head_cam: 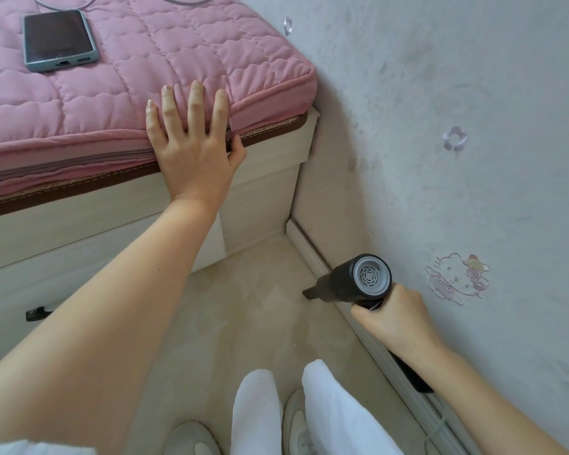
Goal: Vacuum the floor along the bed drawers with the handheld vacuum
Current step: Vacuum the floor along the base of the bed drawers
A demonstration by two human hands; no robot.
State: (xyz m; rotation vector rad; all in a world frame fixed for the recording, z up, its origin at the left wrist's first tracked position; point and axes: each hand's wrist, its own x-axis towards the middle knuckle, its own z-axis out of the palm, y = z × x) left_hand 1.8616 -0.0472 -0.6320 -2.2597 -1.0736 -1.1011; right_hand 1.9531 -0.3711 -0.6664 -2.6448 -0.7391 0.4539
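The black handheld vacuum with a grey vented rear cap (362, 279) is held low over the beige floor (253, 310), close to the white skirting board (312, 247) at the foot of the wall. Its dark narrow nozzle (311, 292) points down towards the floor just beside that skirting; whether the tip touches I cannot tell. The right hand (391, 318) has its grip clamped round the vacuum's handle, fingers curled under the body.

To the left stand the pale wood-grain bed drawers (89, 257), shut, so nothing inside them shows; a small dark pull (38, 312) sits on the lower front. The left hand (191, 142) lies flat with its fingers spread and straight over the edge of the pink quilted mattress cover (112, 77), the thumb down against the brown trim beneath.

On the bed lies a dark smartphone in a grey-blue case (58, 41), screen up, with a thin grey cable (66, 0) near it. The person's white trouser legs (329, 408) and pale shoes (191, 438) stand on the floor below. The grey wall (473, 93) carries a cartoon cat sticker (457, 277) and small flower stickers (455, 137).
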